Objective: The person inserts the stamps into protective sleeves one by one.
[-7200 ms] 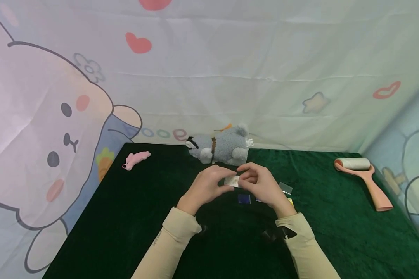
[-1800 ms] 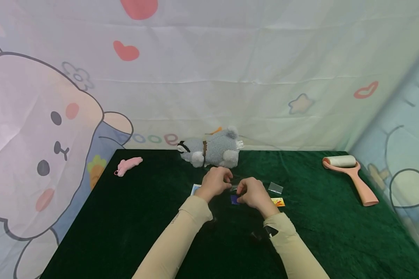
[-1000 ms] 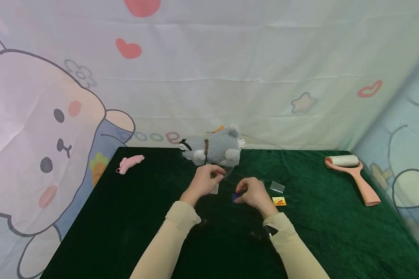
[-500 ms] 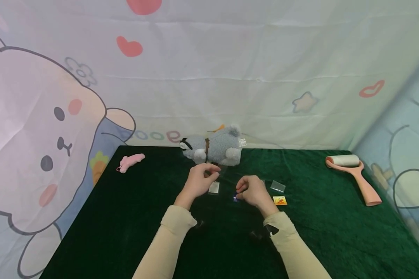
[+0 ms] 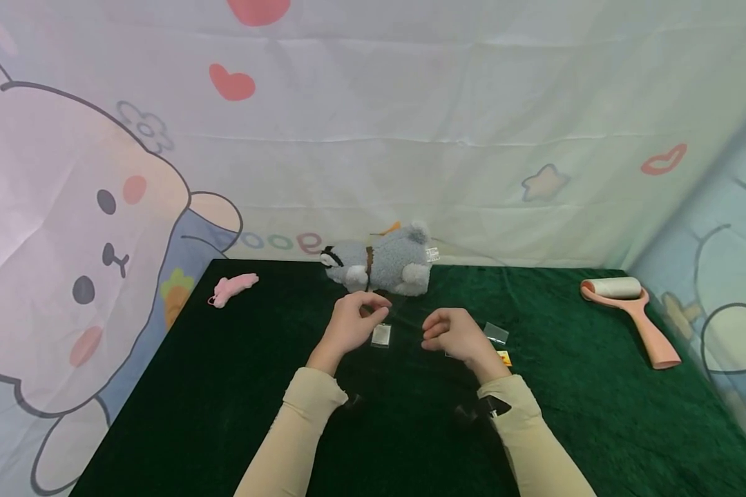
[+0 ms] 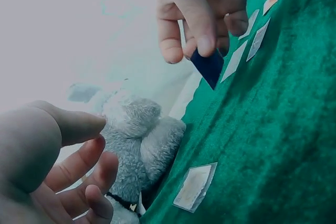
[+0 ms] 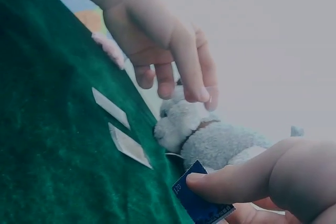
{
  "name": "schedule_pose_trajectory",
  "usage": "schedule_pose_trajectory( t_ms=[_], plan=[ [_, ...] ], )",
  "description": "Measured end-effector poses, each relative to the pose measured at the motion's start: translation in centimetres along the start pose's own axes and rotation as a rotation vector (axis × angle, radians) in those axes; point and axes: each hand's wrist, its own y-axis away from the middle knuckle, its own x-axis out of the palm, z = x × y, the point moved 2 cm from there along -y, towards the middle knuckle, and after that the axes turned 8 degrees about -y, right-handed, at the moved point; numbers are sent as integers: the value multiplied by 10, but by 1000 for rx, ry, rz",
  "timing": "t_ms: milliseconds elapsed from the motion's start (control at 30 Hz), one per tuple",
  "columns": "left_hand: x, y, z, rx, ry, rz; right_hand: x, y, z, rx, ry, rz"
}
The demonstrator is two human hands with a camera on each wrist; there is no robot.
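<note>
My right hand (image 5: 456, 335) pinches a small dark blue postage stamp (image 7: 202, 195) with perforated edges, between thumb and fingers, lifted off the green cloth. In the head view that stamp is hidden behind the fingers. My left hand (image 5: 351, 321) is raised to the left of it, thumb and index fingertips close together; a faint clear plastic sleeve (image 7: 211, 94) shows at them in the right wrist view. Below the left hand lies a pale stamp in a clear sleeve (image 5: 381, 335). Beside it in the right wrist view lies another flat pale piece (image 7: 110, 107).
Beyond the hands lies a grey plush toy (image 5: 391, 262). A pink toy (image 5: 233, 288) is at the far left, an orange-handled lint roller (image 5: 634, 314) at the right. By the right hand lie a clear sleeve (image 5: 496, 334) and a yellow stamp (image 5: 504, 357), partly covered.
Earlier both hands were together at a pale stamp; it now lies sleeved on the cloth. My left hand has moved left. The right hand has picked the blue stamp up from the cloth.
</note>
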Motion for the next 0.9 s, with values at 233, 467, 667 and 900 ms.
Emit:
schedule_pose_trajectory(
  t_ms=[233,467,667,900],
  plan=[
    [2,0,1,-2,-5,13,-3,1,4,-47,-12,18],
    [4,-1,1,-31,60,50,-3,1,8,-129,49,18],
    [4,0,1,-39,85,82,-5,1,10,-178,131,-12],
    [6,0,1,31,44,83,-5,2,11,-242,120,-2]
  ],
)
